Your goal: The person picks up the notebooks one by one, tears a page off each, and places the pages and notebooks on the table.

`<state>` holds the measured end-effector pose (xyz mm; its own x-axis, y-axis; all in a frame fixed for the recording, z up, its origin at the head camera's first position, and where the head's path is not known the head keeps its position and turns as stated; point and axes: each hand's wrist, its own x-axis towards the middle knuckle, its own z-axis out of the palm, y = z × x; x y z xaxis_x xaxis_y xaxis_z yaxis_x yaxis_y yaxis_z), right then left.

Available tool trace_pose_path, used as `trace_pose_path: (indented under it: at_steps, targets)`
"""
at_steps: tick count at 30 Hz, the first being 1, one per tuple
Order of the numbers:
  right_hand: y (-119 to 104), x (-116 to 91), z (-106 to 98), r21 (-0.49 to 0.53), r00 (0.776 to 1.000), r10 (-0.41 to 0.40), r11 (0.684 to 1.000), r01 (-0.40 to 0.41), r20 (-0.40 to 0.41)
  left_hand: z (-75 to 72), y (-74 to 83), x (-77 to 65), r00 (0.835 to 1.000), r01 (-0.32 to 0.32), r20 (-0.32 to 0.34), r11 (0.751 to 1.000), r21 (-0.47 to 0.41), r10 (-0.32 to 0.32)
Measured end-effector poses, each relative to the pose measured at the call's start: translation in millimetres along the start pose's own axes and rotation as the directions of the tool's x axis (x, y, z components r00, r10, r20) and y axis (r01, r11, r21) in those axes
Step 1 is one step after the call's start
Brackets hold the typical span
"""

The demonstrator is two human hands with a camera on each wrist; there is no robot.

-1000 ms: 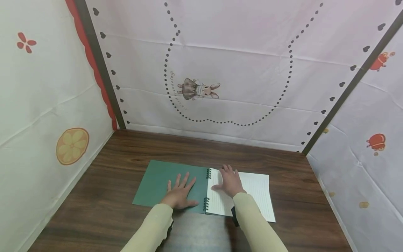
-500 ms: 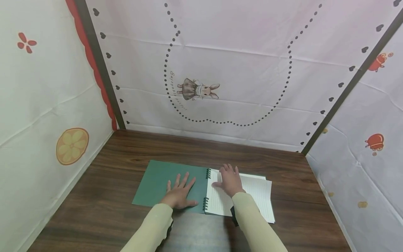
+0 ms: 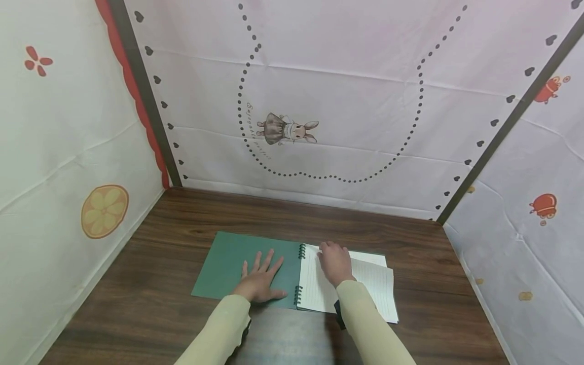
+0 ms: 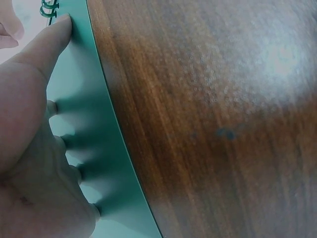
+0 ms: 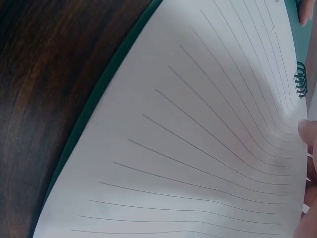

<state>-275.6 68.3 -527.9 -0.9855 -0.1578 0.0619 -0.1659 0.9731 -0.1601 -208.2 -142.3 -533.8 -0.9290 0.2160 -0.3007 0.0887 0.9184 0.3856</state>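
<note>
place: curtained booth (image 3: 50,137) | printed cloths (image 3: 356,116) on three sides | dark corner strips (image 3: 143,83) | wood-grain tabletop (image 3: 146,274)

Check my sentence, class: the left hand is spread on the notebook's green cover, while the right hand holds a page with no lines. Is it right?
Not quite: the page is ruled, as the right wrist view shows. The left hand is spread on the green cover, and the right hand holds the page.

Head view: two hands, left hand (image 3: 257,285) at seven o'clock, right hand (image 3: 335,262) at five; one notebook (image 3: 292,261) at six with two ring clusters (image 3: 298,295); one printed rabbit (image 3: 285,131) at twelve; one table (image 3: 150,284).
</note>
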Motion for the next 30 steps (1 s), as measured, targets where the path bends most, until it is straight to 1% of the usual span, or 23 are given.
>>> trace_pose_path:
  at_steps: [5,8,22,30]
  targets:
    - [1.1,0.8,1.0,-0.063,1.0,-0.01,0.998,0.008,-0.024,0.0,0.1,-0.4,1.0,-0.002,-0.005,1.0,-0.001,0.002]
    - [2.4,1.0,2.9,-0.08,0.999,-0.013,0.997,0.009,-0.043,-0.4,-0.1,-0.3,1.0,-0.003,-0.004,1.0,-0.003,0.003]
    - [4.7,-0.1,2.3,-0.036,0.999,0.018,0.999,-0.019,-0.038,-3.0,0.2,-1.5,1.0,-0.01,0.001,1.0,-0.016,0.01]
    - [6.6,-0.7,4.0,0.013,0.996,0.053,0.999,-0.052,-0.071,-3.3,1.8,-3.3,1.0,-0.009,-0.005,1.0,-0.014,0.009]
